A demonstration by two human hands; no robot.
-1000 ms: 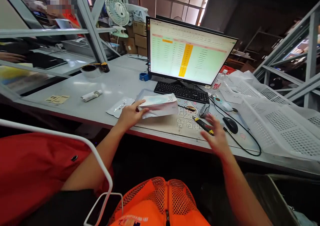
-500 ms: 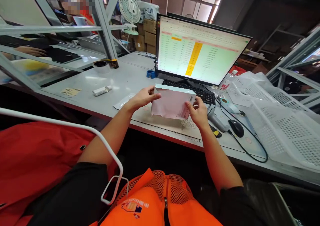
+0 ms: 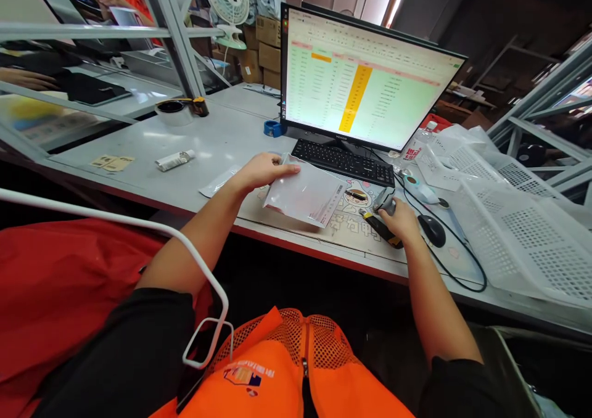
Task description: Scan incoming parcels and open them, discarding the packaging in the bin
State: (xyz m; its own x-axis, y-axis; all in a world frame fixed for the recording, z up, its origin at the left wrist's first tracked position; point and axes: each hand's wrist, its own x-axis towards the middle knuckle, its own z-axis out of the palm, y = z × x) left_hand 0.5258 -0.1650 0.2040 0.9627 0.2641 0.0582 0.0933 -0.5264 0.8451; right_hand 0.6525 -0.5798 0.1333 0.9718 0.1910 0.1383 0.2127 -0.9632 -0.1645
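A flat, pale plastic-wrapped packet (image 3: 303, 195) with a small barcode label at its right edge is held tilted over the desk mat. My left hand (image 3: 266, 171) pinches its upper left corner, thumb on top. My right hand (image 3: 401, 219) is closed around a grey handheld barcode scanner (image 3: 385, 200), whose head points left toward the packet. Under that hand lies a black and yellow utility knife (image 3: 382, 230). A dark pen (image 3: 355, 195) rests on the printed mat between packet and scanner.
Behind are a black keyboard (image 3: 342, 159) and a lit monitor (image 3: 365, 85). At the right sit a mouse (image 3: 431, 230), its cable and white perforated baskets (image 3: 531, 233). Leftward are tape rolls (image 3: 174, 113), a white tube (image 3: 176, 159) and a metal frame (image 3: 171, 36). A co-worker's hand (image 3: 28, 79) shows far left.
My right hand has let go of the packet, moved right and taken hold of the barcode scanner. The packet, now in my left hand alone, has tilted down to the right.
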